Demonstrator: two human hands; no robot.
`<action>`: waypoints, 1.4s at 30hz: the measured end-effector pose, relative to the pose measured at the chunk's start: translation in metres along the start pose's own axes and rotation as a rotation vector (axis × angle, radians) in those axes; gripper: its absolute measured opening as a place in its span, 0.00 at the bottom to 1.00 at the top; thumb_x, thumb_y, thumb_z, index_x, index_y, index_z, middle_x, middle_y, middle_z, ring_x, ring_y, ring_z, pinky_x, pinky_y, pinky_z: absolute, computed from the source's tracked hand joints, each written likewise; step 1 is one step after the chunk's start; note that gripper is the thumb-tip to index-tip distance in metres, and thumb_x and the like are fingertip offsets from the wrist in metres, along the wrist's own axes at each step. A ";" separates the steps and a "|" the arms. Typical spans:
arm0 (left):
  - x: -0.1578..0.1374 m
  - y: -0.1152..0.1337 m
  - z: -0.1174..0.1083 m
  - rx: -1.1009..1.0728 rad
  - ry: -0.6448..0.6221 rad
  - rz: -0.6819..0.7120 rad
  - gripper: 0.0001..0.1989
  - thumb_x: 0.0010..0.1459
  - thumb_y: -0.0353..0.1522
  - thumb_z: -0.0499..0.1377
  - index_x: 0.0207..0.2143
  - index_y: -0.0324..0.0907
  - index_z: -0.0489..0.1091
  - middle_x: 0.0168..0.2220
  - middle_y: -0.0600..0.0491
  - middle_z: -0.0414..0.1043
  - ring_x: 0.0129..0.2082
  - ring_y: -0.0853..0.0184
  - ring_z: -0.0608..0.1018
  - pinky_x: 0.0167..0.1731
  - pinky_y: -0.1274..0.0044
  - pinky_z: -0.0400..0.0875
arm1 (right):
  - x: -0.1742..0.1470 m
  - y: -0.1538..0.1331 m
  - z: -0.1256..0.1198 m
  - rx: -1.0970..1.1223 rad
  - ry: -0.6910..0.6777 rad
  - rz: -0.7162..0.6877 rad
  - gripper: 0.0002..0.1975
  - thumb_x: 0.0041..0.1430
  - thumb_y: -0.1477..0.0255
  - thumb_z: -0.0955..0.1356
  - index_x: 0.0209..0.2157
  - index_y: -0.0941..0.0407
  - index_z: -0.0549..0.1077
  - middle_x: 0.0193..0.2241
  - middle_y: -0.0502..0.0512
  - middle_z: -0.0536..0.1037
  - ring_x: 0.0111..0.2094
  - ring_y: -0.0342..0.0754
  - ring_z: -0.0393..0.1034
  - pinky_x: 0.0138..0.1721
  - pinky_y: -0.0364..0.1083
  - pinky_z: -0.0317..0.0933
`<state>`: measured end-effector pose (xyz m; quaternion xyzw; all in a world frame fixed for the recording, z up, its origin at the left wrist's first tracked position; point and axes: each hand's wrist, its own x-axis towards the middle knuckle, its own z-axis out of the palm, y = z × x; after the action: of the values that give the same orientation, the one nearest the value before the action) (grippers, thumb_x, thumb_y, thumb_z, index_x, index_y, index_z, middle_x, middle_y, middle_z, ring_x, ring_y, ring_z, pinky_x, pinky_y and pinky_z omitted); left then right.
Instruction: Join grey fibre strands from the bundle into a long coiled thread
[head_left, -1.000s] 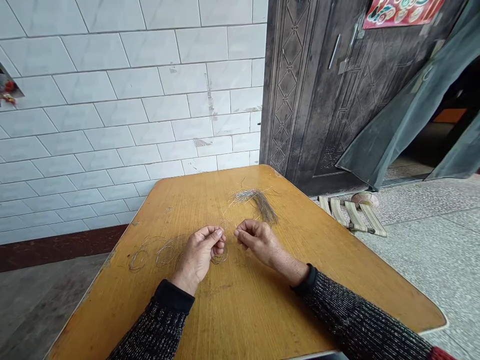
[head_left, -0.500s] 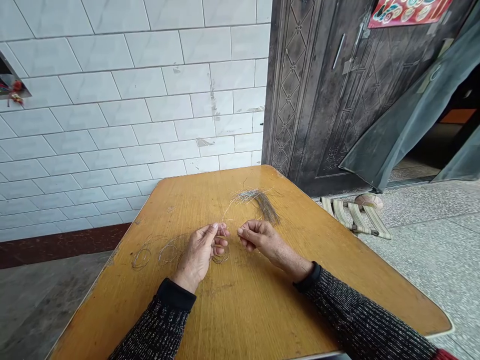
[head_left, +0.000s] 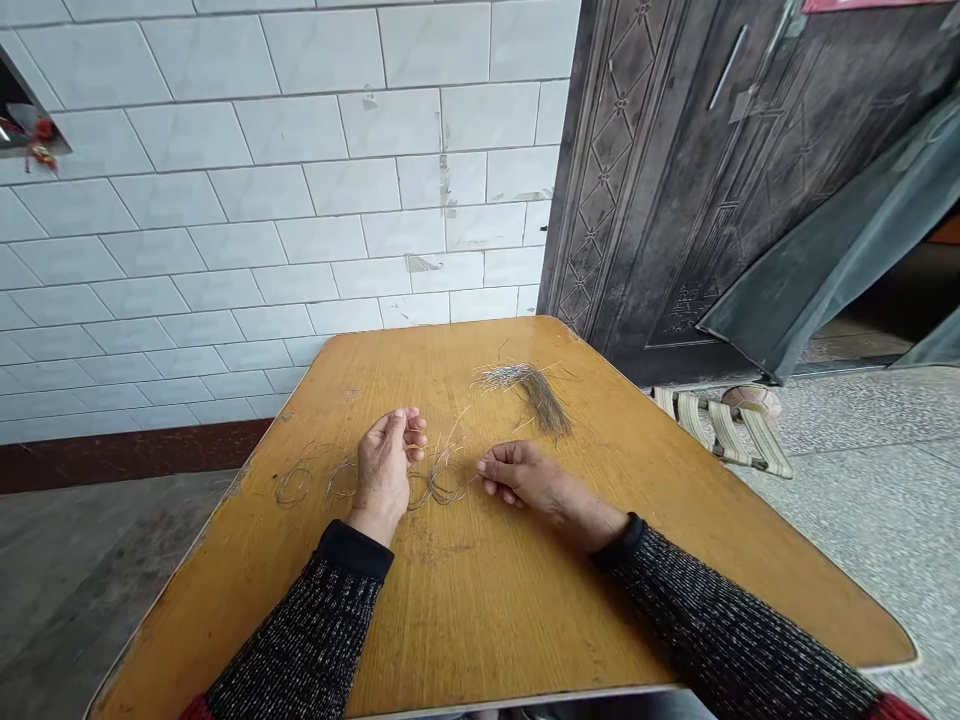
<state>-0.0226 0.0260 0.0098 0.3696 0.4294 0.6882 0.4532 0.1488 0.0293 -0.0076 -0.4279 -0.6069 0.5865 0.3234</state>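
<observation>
My right hand (head_left: 521,472) pinches thumb against forefinger on a thin metal wire (head_left: 448,450), which rises in a loose curve between my two hands. Above the table, left of that wire, my left hand (head_left: 388,462) is half curled, thumb against the forefinger; whatever lies in the pinch is too fine to make out. Beneath and beside my hands lie wire loops, including a coil (head_left: 294,487) at the far left and one (head_left: 342,478) partly behind my left hand. Beyond my right hand rests a bent bundle of thin wires (head_left: 546,400).
The wooden table (head_left: 465,600) has a pale edge and stands near a white tiled wall (head_left: 315,200). To the right are a dark carved door (head_left: 660,200), a grey-green curtain (head_left: 817,260) and a striped strap seat (head_left: 727,432) near the floor.
My left hand has moved left and slightly up, away from the wire's curve. My right hand keeps its pinch at nearly the same place. The view has tilted down a little.
</observation>
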 end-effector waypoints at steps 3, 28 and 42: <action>-0.002 0.001 0.002 0.017 -0.002 0.006 0.12 0.48 0.38 0.58 0.28 0.37 0.69 0.27 0.53 0.69 0.21 0.76 0.68 0.18 0.83 0.60 | 0.005 0.002 0.008 -0.064 0.015 0.043 0.14 0.54 0.70 0.62 0.16 0.58 0.63 0.11 0.43 0.62 0.11 0.34 0.49 0.13 0.38 0.41; -0.006 -0.002 0.004 0.126 -0.046 0.020 0.13 0.48 0.39 0.57 0.28 0.36 0.69 0.24 0.54 0.69 0.20 0.75 0.68 0.18 0.83 0.60 | 0.010 -0.003 -0.019 -0.782 0.380 -0.202 0.12 0.52 0.69 0.63 0.19 0.57 0.71 0.16 0.49 0.69 0.19 0.40 0.59 0.22 0.40 0.47; -0.020 -0.006 0.011 0.333 -0.192 0.051 0.17 0.49 0.43 0.56 0.28 0.36 0.72 0.23 0.53 0.70 0.20 0.72 0.69 0.19 0.80 0.63 | 0.039 0.004 -0.134 -0.887 0.823 0.068 0.14 0.56 0.65 0.61 0.31 0.57 0.75 0.28 0.56 0.77 0.30 0.47 0.71 0.27 0.41 0.55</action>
<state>-0.0043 0.0109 0.0061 0.5141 0.4826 0.5805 0.4072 0.2523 0.1221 -0.0019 -0.7329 -0.6043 0.0740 0.3036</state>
